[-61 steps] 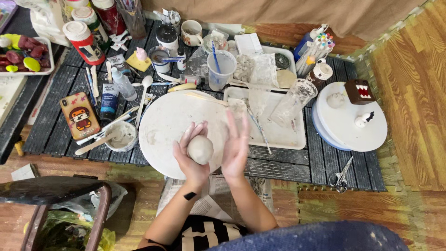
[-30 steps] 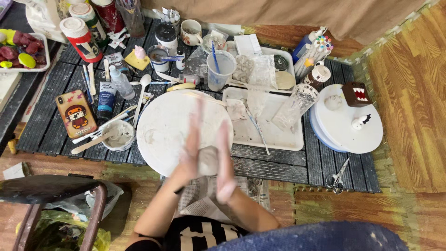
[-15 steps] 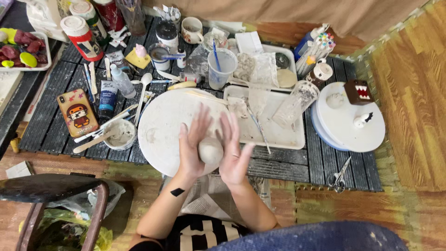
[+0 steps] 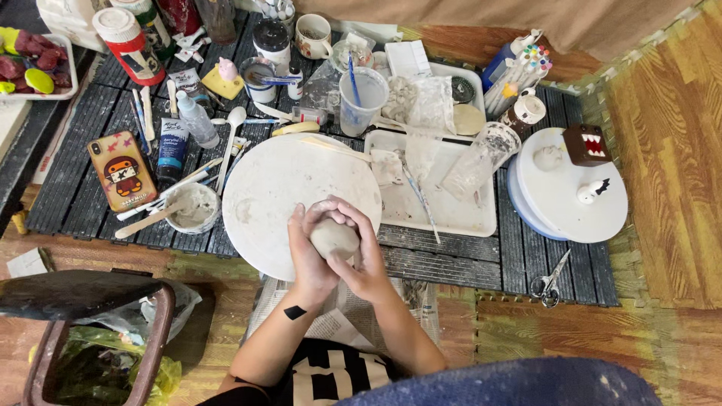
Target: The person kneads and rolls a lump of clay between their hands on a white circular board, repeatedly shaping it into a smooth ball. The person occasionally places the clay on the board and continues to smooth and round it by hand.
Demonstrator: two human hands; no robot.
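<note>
A pale grey ball of clay (image 4: 334,238) sits cupped between both palms over the near edge of a round white board (image 4: 278,180). My left hand (image 4: 307,256) wraps its left side, with a small black mark on the forearm behind it. My right hand (image 4: 364,256) curls over the top and right side, fingers bent around the ball. Both hands hover above the board's lower right rim, just in front of my lap.
A white rectangular tray (image 4: 459,210) lies right of the board. A small bowl of slip (image 4: 192,208), a phone (image 4: 120,170), tubes, cups and tools crowd the dark slatted mat. A white turntable (image 4: 556,203) carries small figures. Scissors (image 4: 549,282) lie near the mat's edge. A bin (image 4: 90,338) stands lower left.
Both hands were rolling the clay ball between flat upright palms; now the fingers have closed around it and the hands sit slightly nearer to me.
</note>
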